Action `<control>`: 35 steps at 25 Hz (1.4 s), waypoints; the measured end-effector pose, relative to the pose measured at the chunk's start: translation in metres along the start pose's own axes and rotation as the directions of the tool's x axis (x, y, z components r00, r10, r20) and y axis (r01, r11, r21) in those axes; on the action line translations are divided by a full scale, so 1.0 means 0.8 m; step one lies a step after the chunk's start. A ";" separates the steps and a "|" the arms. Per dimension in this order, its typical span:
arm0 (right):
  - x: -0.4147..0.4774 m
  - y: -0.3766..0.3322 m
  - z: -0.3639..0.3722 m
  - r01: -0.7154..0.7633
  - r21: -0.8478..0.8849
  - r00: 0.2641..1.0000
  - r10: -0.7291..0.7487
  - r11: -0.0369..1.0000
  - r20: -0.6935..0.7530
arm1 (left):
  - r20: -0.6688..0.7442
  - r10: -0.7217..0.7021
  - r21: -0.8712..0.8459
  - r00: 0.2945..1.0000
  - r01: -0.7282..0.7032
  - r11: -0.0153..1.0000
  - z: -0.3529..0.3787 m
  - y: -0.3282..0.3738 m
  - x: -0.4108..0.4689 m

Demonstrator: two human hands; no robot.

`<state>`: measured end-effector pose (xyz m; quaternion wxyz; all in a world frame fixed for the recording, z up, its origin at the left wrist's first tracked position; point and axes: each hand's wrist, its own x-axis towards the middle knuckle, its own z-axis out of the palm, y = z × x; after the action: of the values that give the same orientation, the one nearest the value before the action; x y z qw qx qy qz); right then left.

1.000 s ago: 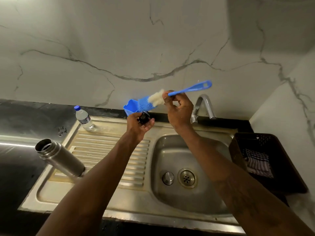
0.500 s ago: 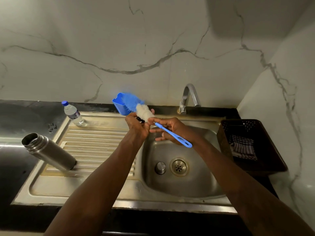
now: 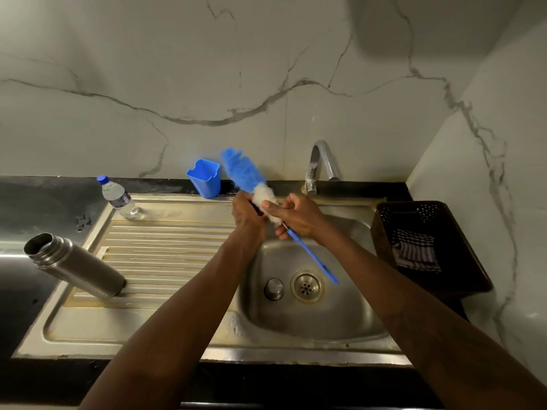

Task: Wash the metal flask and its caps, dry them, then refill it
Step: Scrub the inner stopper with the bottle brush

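Over the sink (image 3: 349,315), the brush (image 3: 241,168) lies bristles at 11 o'clock, handle at 5; right hand (image 3: 299,217) pinches its neck, left hand (image 3: 245,214) at 9 o'clock grips a barely visible cap (image 3: 256,209).

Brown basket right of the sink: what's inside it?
A striped cloth lies on the floor of the basket. Nothing else shows there, but the interior is dark, and whatever is under the cloth is covered.
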<state>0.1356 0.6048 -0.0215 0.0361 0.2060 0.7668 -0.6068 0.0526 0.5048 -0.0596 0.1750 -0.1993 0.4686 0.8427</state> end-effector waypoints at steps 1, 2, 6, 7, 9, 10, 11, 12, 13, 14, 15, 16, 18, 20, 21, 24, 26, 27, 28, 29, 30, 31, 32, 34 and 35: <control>0.003 -0.002 0.005 0.014 -0.097 0.997 -0.021 0.995 -0.073 | 0.025 0.011 0.085 1.000 -0.013 0.996 0.001 -0.005 -0.001; 0.008 -0.002 0.008 0.033 -0.184 0.989 -0.059 0.982 -0.139 | 0.057 0.022 0.137 0.998 -0.030 0.990 -0.001 -0.009 0.000; 0.018 0.010 -0.007 0.190 -0.432 0.938 -0.292 0.882 -0.185 | 0.193 0.025 0.165 0.981 -0.058 0.985 -0.009 -0.005 0.001; 0.014 0.014 -0.012 0.219 -0.452 0.922 -0.335 0.865 -0.194 | 0.168 0.009 0.182 0.986 -0.040 0.983 -0.011 0.000 0.003; -0.001 0.018 -0.010 0.272 -0.443 0.880 -0.407 0.854 -0.245 | 0.071 -0.012 0.220 0.997 -0.004 0.976 -0.011 0.011 0.011; -0.012 0.018 -0.005 0.291 -0.439 0.869 -0.427 0.850 -0.251 | 0.027 -0.009 0.238 1.000 0.003 0.971 -0.009 0.013 0.014; -0.019 0.015 0.001 0.296 -0.448 0.874 -0.428 0.844 -0.229 | -0.016 0.001 0.267 1.000 0.003 0.964 -0.007 0.012 0.016; -0.023 0.014 0.008 0.292 -0.478 0.887 -0.422 0.828 -0.189 | -0.045 0.017 0.304 0.999 -0.002 0.953 -0.003 0.011 0.016; -0.026 0.011 0.014 0.285 -0.524 0.896 -0.418 0.802 -0.151 | -0.070 0.039 0.344 0.997 -0.013 0.939 0.001 0.007 0.014; -0.027 0.010 0.020 0.270 -0.572 0.900 -0.414 0.775 -0.136 | -0.078 0.073 0.384 0.994 -0.038 0.923 0.006 0.003 0.009; -0.025 0.007 0.022 0.252 -0.616 0.899 -0.416 0.746 -0.137 | -0.074 0.143 0.444 0.987 -0.096 0.891 0.010 0.000 0.007; -0.020 0.003 0.023 0.238 -0.650 0.893 -0.425 0.721 -0.145 | -0.053 0.231 0.523 0.971 -0.171 0.835 0.014 -0.004 0.005; -0.006 -0.011 0.018 0.218 -0.649 0.895 -0.415 0.729 -0.166 | 0.001 0.385 0.643 0.923 -0.296 0.707 0.013 -0.004 0.001; 0.006 -0.025 0.009 0.186 -0.560 0.914 -0.351 0.807 -0.203 | 0.154 0.476 0.672 0.866 -0.445 0.592 0.010 -0.006 -0.004; 0.008 -0.031 0.003 0.184 -0.526 0.915 -0.340 0.831 -0.217 | 0.235 0.517 0.666 0.823 -0.524 0.531 0.009 -0.007 -0.010; -0.002 -0.020 0.004 0.263 -0.531 0.877 -0.429 0.805 -0.215 | 0.179 0.575 0.711 0.798 -0.509 0.486 0.020 0.002 -0.012; -0.019 0.000 0.019 0.281 -0.509 0.879 -0.431 0.814 -0.204 | 0.065 0.517 0.732 0.853 -0.393 0.556 0.021 0.005 -0.004; -0.027 0.009 0.024 0.285 -0.496 0.886 -0.422 0.820 -0.189 | 0.020 0.479 0.731 0.878 -0.339 0.592 0.018 0.005 -0.001; -0.033 0.018 0.029 0.284 -0.486 0.895 -0.410 0.827 -0.176 | -0.021 0.436 0.743 0.900 -0.278 0.608 0.013 0.004 0.006; -0.038 0.022 0.034 0.280 -0.471 0.902 -0.398 0.837 -0.171 | -0.084 0.371 0.722 0.925 -0.200 0.663 0.009 0.006 0.011; -0.038 0.025 0.039 0.265 -0.456 0.909 -0.379 0.849 -0.176 | -0.111 0.314 0.666 0.943 -0.164 0.728 0.004 0.005 0.012; -0.035 0.021 0.039 0.254 -0.429 0.914 -0.361 0.867 -0.187 | -0.112 0.284 0.603 0.952 -0.162 0.781 0.003 0.005 0.010; -0.026 0.013 0.037 0.245 -0.412 0.911 -0.354 0.878 -0.211 | -0.093 0.302 0.584 0.949 -0.194 0.788 0.005 0.005 0.008; -0.013 -0.009 0.032 0.248 -0.427 0.903 -0.367 0.870 -0.225 | -0.046 0.372 0.651 0.927 -0.255 0.715 0.009 0.009 -0.001; -0.009 -0.019 0.030 0.252 -0.443 0.905 -0.372 0.860 -0.206 | -0.024 0.404 0.673 0.914 -0.284 0.683 0.010 0.010 -0.003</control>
<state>0.1317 0.5776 -0.0115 -0.1324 0.1508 0.8961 -0.3959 0.0491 0.5076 -0.0489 0.0308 -0.1044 0.7760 0.6212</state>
